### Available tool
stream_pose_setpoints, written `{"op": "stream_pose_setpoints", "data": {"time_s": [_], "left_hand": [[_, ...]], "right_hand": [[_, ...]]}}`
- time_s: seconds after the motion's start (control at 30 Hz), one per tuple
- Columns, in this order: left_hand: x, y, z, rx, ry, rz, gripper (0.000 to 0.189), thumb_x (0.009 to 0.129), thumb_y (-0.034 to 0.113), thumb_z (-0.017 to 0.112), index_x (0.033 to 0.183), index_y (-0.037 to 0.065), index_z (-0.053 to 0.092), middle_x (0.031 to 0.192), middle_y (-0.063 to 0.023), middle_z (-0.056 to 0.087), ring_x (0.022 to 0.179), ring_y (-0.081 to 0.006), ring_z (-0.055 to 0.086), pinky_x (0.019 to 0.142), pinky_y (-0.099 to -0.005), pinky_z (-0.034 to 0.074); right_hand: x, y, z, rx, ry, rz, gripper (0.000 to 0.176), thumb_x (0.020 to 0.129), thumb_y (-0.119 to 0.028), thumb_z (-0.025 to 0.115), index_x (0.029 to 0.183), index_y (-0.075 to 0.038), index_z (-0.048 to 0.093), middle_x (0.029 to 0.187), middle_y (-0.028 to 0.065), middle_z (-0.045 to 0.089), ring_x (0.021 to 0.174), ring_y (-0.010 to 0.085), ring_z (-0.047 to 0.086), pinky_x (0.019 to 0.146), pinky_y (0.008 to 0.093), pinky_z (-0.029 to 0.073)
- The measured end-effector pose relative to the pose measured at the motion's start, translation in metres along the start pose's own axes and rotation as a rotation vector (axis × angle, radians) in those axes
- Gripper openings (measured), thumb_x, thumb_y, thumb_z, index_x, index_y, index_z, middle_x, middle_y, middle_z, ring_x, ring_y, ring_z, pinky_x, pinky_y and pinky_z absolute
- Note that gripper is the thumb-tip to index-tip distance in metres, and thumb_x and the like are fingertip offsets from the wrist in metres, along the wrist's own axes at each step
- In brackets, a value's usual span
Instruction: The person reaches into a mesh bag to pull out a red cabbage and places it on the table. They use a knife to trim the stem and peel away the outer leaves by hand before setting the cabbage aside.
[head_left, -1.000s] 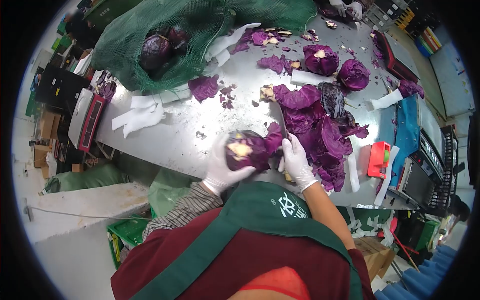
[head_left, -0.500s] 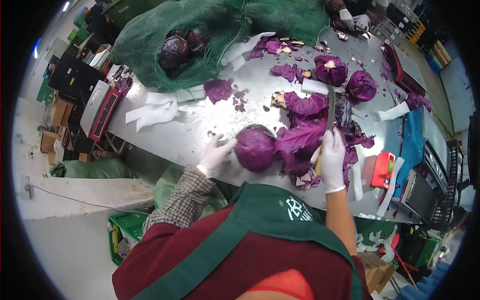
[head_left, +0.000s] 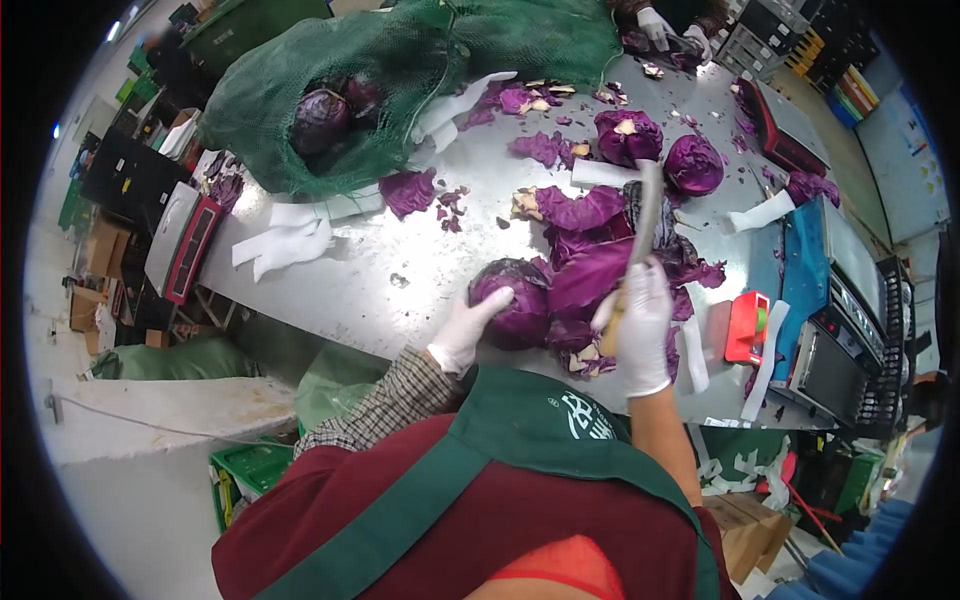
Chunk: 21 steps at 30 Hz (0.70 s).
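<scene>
My left hand (head_left: 470, 328), in a white glove, rests against the left side of a purple cabbage (head_left: 518, 312), its thumb on the front of the head. In my gloved right hand (head_left: 642, 325) is a knife (head_left: 646, 222), its blade pointing away from me and up, its handle within my fingers. Loose purple leaves (head_left: 592, 275) lie between the cabbage and the knife, over a pile of trimmings. Two more cabbages, one (head_left: 628, 137) with its cut stem showing and one (head_left: 693, 165) beside it, sit farther back on the metal table (head_left: 350, 290).
A green net bag (head_left: 400, 60) with cabbages lies at the back left. White foam strips (head_left: 285, 245) and a scale (head_left: 183, 243) are on the left. A red tape dispenser (head_left: 746, 328) and a blue-sided machine (head_left: 805, 260) stand right. A co-worker's gloved hands (head_left: 655, 28) are at the back.
My left hand has moved right and now touches the cabbage. The knife has shifted left and its blade is tilted differently. The whole view has shifted slightly.
</scene>
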<state>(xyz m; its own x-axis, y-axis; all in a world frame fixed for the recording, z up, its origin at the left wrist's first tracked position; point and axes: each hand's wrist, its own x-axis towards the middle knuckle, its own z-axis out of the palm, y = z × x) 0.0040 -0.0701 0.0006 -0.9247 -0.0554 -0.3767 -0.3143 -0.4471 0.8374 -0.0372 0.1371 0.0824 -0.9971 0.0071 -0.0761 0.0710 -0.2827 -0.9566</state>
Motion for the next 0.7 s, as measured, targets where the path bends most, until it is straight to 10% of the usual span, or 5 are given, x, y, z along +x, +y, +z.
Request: {"op": "stream_pose_setpoints", "data": {"time_s": [0.1,0.27,0.43,0.57,0.7], "left_hand": [[0.004,0.006,-0.015,-0.160,0.022,-0.128,0.060,0.084,0.019,0.069,0.132,-0.003,0.041,0.122,-0.0150,0.056,0.110,-0.0229,0.057,0.098,-0.0356,0.046],[0.001,0.021,-0.027,-0.129,-0.091,0.021,0.061,0.083,0.020,0.068,0.133,-0.003,0.042,0.122,-0.0145,0.056,0.112,-0.0240,0.056,0.100,-0.0368,0.044],[-0.005,0.039,-0.007,1.476,0.197,0.747,0.105,0.057,0.034,0.081,0.142,0.002,0.029,0.139,-0.0279,0.033,0.126,-0.0458,0.033,0.104,-0.0498,0.033],[-0.009,0.021,0.002,1.603,0.101,0.803,0.115,0.055,0.044,0.083,0.143,-0.002,0.025,0.140,-0.0299,0.031,0.126,-0.0457,0.035,0.105,-0.0505,0.030],[-0.009,0.014,0.003,1.456,0.055,0.732,0.122,0.054,0.045,0.085,0.143,-0.006,0.019,0.140,-0.0312,0.029,0.125,-0.0460,0.036,0.105,-0.0497,0.031]], "right_hand": [[0.044,0.007,-0.054,0.146,0.259,0.034,0.025,0.100,-0.032,0.046,0.092,-0.009,0.043,0.060,0.0024,0.047,0.041,0.0125,0.050,0.037,0.0273,0.044],[0.044,-0.033,-0.066,-0.607,0.238,-0.124,0.047,0.099,-0.028,0.047,0.134,0.001,0.034,0.089,0.0171,0.064,0.056,0.0210,0.061,0.051,0.0302,0.049],[0.033,-0.004,-0.030,-0.749,-0.021,-0.388,0.054,0.097,-0.022,0.053,0.143,-0.002,0.032,0.120,0.0163,0.059,0.082,0.0167,0.054,0.070,0.0272,0.044],[0.014,0.052,0.002,-0.410,-0.290,0.064,0.049,0.099,-0.020,0.050,0.142,-0.002,0.035,0.115,0.0063,0.060,0.051,0.0041,0.046,0.045,0.0213,0.041],[0.001,0.065,0.008,-0.433,-0.329,0.137,0.049,0.099,-0.022,0.050,0.138,0.006,0.038,0.120,0.0166,0.058,0.093,0.0155,0.052,0.078,0.0265,0.041]]}}
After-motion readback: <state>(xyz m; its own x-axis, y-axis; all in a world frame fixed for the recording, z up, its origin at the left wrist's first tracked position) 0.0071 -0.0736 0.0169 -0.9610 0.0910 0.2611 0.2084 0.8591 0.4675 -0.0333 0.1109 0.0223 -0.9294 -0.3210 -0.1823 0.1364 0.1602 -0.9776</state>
